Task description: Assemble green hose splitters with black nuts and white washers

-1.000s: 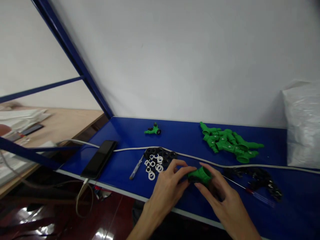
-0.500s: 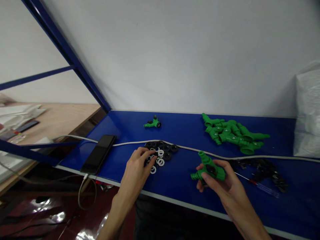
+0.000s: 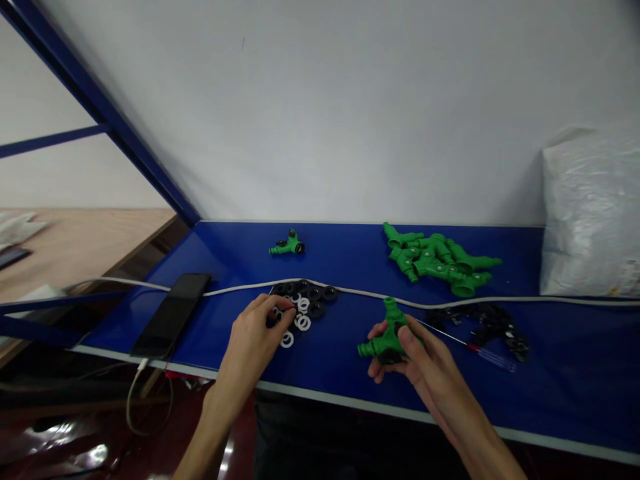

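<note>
My right hand (image 3: 425,360) is wrapped around a green Y-shaped hose splitter (image 3: 390,337) with black parts on it, held above the blue table. My left hand (image 3: 263,327) is at the pile of rings, thumb and fingertips pinched together. What sits between them is too small and hidden to name. The white washers (image 3: 303,323) lie beside those fingertips, and thicker black rings (image 3: 315,309) lie mixed among and behind them. Farther back stands one splitter with black fittings (image 3: 287,244). Several green splitter bodies (image 3: 440,261) are heaped at the back right.
A white cable (image 3: 360,294) runs across the blue table (image 3: 340,360). A black phone (image 3: 173,317) is plugged in at the left. Small black parts (image 3: 493,327) and a screwdriver (image 3: 493,358) lie at the right, below a wrapped plastic bag (image 3: 593,213). A blue frame post (image 3: 125,140) rises on the left.
The view has swung to the right. My left thumb and fingers have closed together at the rings. My right hand has turned the splitter slightly while keeping hold of it.
</note>
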Tool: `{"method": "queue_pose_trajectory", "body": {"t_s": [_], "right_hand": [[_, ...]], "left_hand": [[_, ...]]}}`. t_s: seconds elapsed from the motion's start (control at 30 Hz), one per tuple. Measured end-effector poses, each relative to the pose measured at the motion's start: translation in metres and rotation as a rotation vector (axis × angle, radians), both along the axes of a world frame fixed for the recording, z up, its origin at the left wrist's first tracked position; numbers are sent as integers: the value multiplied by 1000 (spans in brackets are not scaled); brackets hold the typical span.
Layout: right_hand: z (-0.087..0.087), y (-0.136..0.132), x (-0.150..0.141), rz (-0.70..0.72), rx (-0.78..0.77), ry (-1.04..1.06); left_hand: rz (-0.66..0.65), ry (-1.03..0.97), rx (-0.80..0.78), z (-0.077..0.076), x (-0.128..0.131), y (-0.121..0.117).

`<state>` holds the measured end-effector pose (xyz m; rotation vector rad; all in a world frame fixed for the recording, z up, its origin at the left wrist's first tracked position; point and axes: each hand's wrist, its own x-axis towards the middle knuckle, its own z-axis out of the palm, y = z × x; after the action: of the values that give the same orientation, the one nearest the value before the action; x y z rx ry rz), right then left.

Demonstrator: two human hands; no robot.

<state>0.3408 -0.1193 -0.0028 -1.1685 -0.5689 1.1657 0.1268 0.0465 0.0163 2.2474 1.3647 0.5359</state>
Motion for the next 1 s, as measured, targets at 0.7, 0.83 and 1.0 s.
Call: {"method": "queue_pose_trajectory", "body": {"t_s": [0.7, 0.83, 1.0], "right_hand": [[7, 24, -2, 231, 37, -2], [9, 22, -3, 218, 37, 10], [11, 23, -5, 195, 32, 8]], "left_hand": [[61, -93, -11, 4, -6, 9], [81, -135, -77, 2, -10, 10], [121, -250, -199, 4, -9, 5]]}}
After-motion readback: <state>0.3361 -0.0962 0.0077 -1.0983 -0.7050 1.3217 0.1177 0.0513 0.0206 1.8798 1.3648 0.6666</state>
